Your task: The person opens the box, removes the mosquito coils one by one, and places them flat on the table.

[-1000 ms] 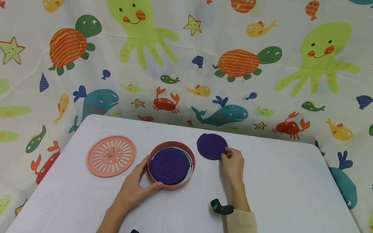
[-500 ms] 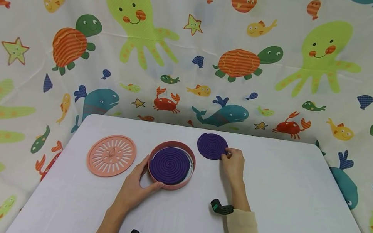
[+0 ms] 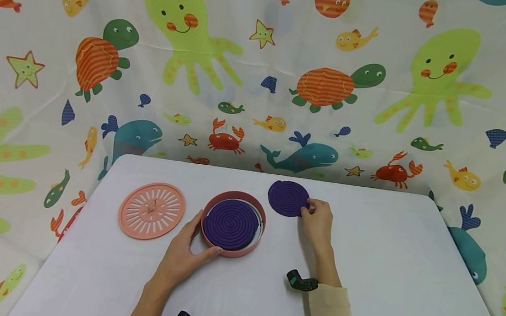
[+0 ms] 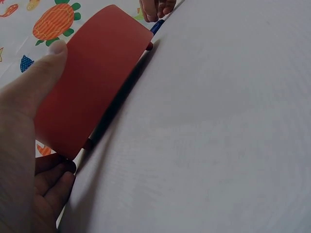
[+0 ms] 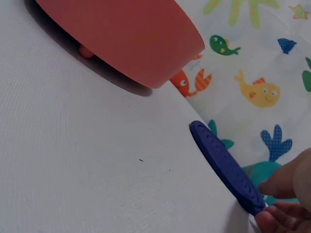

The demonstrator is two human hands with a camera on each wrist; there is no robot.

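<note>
A round pink mosquito coil box [image 3: 235, 253] sits near the middle of the table, with a purple mosquito coil [image 3: 229, 224] lying inside. My left hand [image 3: 180, 258] grips the box from its left side, thumb at the near rim and fingers around the far left wall. In the left wrist view the box wall [image 4: 92, 82] stands between thumb and fingers. To the right and farther back lies a second purple mosquito coil [image 3: 287, 198]. My right hand [image 3: 319, 223] pinches its right edge between thumb and fingers; the coil [image 5: 223, 162] appears edge-on in the right wrist view.
A pink slotted lid [image 3: 151, 211] with a small centre knob lies flat left of the box. The white table [image 3: 408, 282] extends to the right. A patterned cloth [image 3: 254, 74] hangs behind the table's far edge. Short feet raise the box slightly.
Both hands stay where they were, the left on the box and the right at the edge of the second coil. The head view shifts only slightly.
</note>
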